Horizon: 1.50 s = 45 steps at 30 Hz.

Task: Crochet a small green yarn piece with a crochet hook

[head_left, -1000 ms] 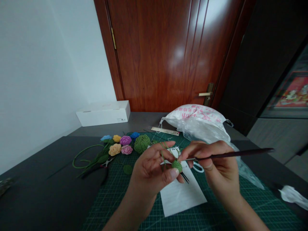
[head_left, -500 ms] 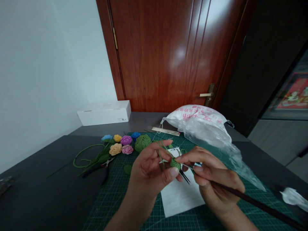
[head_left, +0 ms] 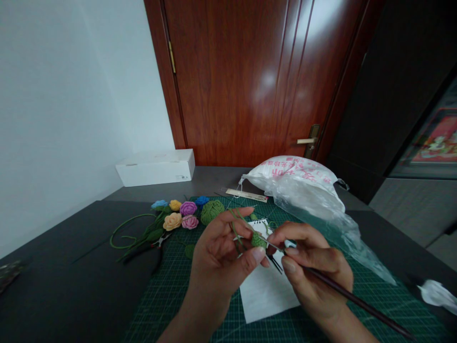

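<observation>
Between the thumb and fingers of my left hand (head_left: 223, 255) is a small green crochet piece (head_left: 258, 239). Green yarn (head_left: 235, 227) runs from it over my raised left forefinger. My right hand (head_left: 316, 262) grips a crochet hook (head_left: 337, 287) with a long dark handle; its thin metal end reaches the edge of the piece. The hook's very tip is too small to make out. Under both hands lies a white notepad sheet (head_left: 267, 297), with dark thin prongs (head_left: 275, 264) showing above it. A green yarn ball (head_left: 212, 211) rests beyond my left hand.
Crocheted flowers (head_left: 188, 208) with green stems lie at the left, beside pliers (head_left: 157, 245). A green cutting mat (head_left: 171, 290) covers the table's middle. Farther back are a white box (head_left: 157, 167), a ruler-like strip (head_left: 246, 195) and a stuffed plastic bag (head_left: 296, 176).
My right hand has shifted slightly left and its forefinger has drawn back from the green piece. The hook's handle has swung a little lower and left. My left hand keeps its hold.
</observation>
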Each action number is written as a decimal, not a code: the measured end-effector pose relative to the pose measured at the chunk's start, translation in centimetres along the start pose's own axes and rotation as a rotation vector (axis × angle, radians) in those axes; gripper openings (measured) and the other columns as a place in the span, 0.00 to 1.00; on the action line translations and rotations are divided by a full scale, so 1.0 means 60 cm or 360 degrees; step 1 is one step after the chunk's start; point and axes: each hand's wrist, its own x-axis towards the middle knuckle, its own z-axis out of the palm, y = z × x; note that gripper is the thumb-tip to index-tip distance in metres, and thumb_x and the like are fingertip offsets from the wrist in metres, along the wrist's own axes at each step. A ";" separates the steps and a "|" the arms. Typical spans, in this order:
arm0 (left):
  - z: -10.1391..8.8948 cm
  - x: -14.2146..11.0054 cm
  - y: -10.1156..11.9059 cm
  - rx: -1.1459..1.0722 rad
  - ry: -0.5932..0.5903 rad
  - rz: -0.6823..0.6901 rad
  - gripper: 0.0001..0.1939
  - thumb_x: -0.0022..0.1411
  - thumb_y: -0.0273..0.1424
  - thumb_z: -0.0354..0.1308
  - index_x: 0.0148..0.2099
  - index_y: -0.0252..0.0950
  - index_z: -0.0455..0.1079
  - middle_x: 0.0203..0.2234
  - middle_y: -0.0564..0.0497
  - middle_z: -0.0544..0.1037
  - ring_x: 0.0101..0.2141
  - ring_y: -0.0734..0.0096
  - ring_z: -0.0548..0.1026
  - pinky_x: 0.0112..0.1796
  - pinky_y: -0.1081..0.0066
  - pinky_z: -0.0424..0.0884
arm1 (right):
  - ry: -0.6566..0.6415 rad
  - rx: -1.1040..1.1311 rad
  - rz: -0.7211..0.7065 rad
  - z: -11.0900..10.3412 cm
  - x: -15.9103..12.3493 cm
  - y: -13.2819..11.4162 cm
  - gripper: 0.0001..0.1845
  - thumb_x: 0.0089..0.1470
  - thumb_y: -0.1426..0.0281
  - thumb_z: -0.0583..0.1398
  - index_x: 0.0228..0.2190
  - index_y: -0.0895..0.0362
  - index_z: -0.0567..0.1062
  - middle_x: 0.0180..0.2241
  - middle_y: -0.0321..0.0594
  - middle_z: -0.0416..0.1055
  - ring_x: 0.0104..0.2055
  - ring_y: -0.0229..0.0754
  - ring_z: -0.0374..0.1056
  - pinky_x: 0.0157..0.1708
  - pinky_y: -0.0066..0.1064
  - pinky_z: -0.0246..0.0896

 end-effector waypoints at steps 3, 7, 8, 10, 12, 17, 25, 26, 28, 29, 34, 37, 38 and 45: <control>-0.001 0.000 0.001 -0.0025 0.0014 -0.0019 0.24 0.55 0.20 0.70 0.52 0.43 0.76 0.35 0.55 0.74 0.30 0.76 0.77 0.31 0.75 0.79 | -0.0054 0.0097 0.0080 0.004 -0.004 0.000 0.18 0.59 0.80 0.62 0.45 0.46 0.73 0.41 0.36 0.77 0.38 0.44 0.75 0.37 0.43 0.71; -0.001 0.001 0.001 -0.0107 -0.0009 -0.0030 0.24 0.55 0.19 0.71 0.53 0.43 0.76 0.35 0.56 0.74 0.29 0.77 0.77 0.30 0.76 0.78 | -0.0092 0.0166 0.0049 0.008 -0.004 0.002 0.19 0.60 0.80 0.60 0.47 0.45 0.72 0.39 0.36 0.76 0.37 0.45 0.75 0.36 0.44 0.71; -0.001 0.001 0.001 -0.0130 -0.0018 -0.0035 0.25 0.55 0.19 0.71 0.53 0.43 0.76 0.35 0.56 0.73 0.29 0.77 0.77 0.30 0.76 0.78 | -0.0088 0.0166 0.0033 0.008 -0.003 0.003 0.19 0.60 0.80 0.60 0.46 0.45 0.72 0.39 0.37 0.76 0.37 0.44 0.75 0.36 0.43 0.70; 0.001 0.001 0.001 -0.0162 -0.0025 -0.0059 0.25 0.54 0.19 0.71 0.53 0.42 0.75 0.35 0.56 0.73 0.29 0.77 0.77 0.31 0.76 0.78 | -0.0085 0.0155 0.0001 0.009 -0.002 0.004 0.18 0.61 0.80 0.59 0.46 0.46 0.72 0.38 0.37 0.75 0.37 0.44 0.75 0.36 0.42 0.70; 0.001 0.001 0.000 -0.0178 -0.0021 -0.0075 0.25 0.54 0.19 0.71 0.53 0.42 0.75 0.35 0.56 0.73 0.29 0.77 0.77 0.31 0.76 0.78 | -0.0068 0.0157 -0.0015 0.012 -0.003 0.003 0.17 0.61 0.80 0.59 0.45 0.46 0.72 0.38 0.36 0.75 0.36 0.43 0.74 0.36 0.42 0.70; 0.000 0.003 -0.003 -0.0194 -0.0043 -0.0102 0.25 0.55 0.21 0.71 0.54 0.41 0.74 0.35 0.55 0.74 0.29 0.77 0.78 0.32 0.76 0.77 | 0.0247 0.0344 0.0202 0.039 -0.006 -0.001 0.08 0.63 0.76 0.61 0.39 0.49 0.73 0.35 0.36 0.74 0.32 0.40 0.72 0.31 0.35 0.68; 0.004 0.000 0.000 0.0020 -0.0007 -0.0020 0.25 0.52 0.19 0.72 0.51 0.41 0.76 0.36 0.53 0.77 0.36 0.72 0.79 0.37 0.74 0.77 | 0.0302 0.1203 0.0946 0.053 0.019 0.002 0.12 0.62 0.59 0.63 0.33 0.52 0.70 0.26 0.31 0.64 0.24 0.36 0.58 0.25 0.29 0.61; 0.005 -0.001 0.001 0.0058 -0.0010 0.0011 0.24 0.52 0.18 0.72 0.50 0.41 0.76 0.36 0.53 0.78 0.36 0.71 0.79 0.39 0.73 0.78 | 0.0283 0.1232 0.0961 0.050 0.020 0.003 0.12 0.62 0.57 0.63 0.33 0.52 0.71 0.25 0.32 0.63 0.25 0.37 0.58 0.26 0.29 0.61; 0.004 -0.001 0.001 0.0115 -0.0029 0.0067 0.22 0.53 0.19 0.71 0.49 0.41 0.77 0.37 0.52 0.79 0.38 0.69 0.79 0.40 0.72 0.78 | 0.0264 0.1246 0.0965 0.044 0.022 0.004 0.13 0.61 0.56 0.63 0.33 0.52 0.71 0.24 0.32 0.63 0.25 0.39 0.58 0.26 0.30 0.61; 0.002 0.000 0.000 0.0136 -0.0051 0.0092 0.22 0.53 0.19 0.71 0.49 0.41 0.78 0.37 0.52 0.80 0.38 0.68 0.80 0.40 0.71 0.79 | 0.0262 0.1239 0.0964 0.042 0.022 0.004 0.13 0.61 0.56 0.63 0.33 0.51 0.71 0.24 0.32 0.63 0.25 0.39 0.58 0.26 0.31 0.61; -0.011 0.003 -0.007 0.0238 -0.0143 0.0205 0.22 0.56 0.20 0.69 0.52 0.43 0.78 0.40 0.49 0.81 0.36 0.66 0.81 0.38 0.68 0.81 | 0.0261 0.1169 0.0929 0.039 0.026 0.003 0.13 0.61 0.57 0.63 0.32 0.52 0.71 0.22 0.33 0.64 0.25 0.40 0.59 0.28 0.31 0.62; -0.012 0.004 -0.006 0.0236 -0.0137 0.0168 0.23 0.56 0.20 0.69 0.53 0.43 0.78 0.38 0.50 0.81 0.34 0.67 0.82 0.35 0.70 0.82 | 0.0239 0.1213 0.0955 0.037 0.027 0.002 0.12 0.64 0.57 0.60 0.33 0.52 0.70 0.22 0.33 0.66 0.23 0.39 0.59 0.26 0.31 0.61; -0.011 0.004 -0.006 0.0215 -0.0133 0.0140 0.23 0.56 0.20 0.70 0.52 0.42 0.78 0.37 0.50 0.81 0.34 0.67 0.82 0.34 0.70 0.82 | 0.0240 0.1236 0.0974 0.037 0.027 0.002 0.12 0.65 0.58 0.59 0.34 0.52 0.70 0.22 0.33 0.67 0.22 0.38 0.59 0.25 0.31 0.60; -0.012 0.005 -0.009 0.0096 -0.0173 0.0083 0.23 0.56 0.21 0.70 0.54 0.39 0.77 0.36 0.49 0.80 0.31 0.68 0.82 0.33 0.70 0.82 | 0.0181 0.1138 0.0974 0.029 0.031 -0.001 0.14 0.68 0.56 0.55 0.34 0.51 0.66 0.21 0.33 0.69 0.20 0.40 0.63 0.22 0.32 0.62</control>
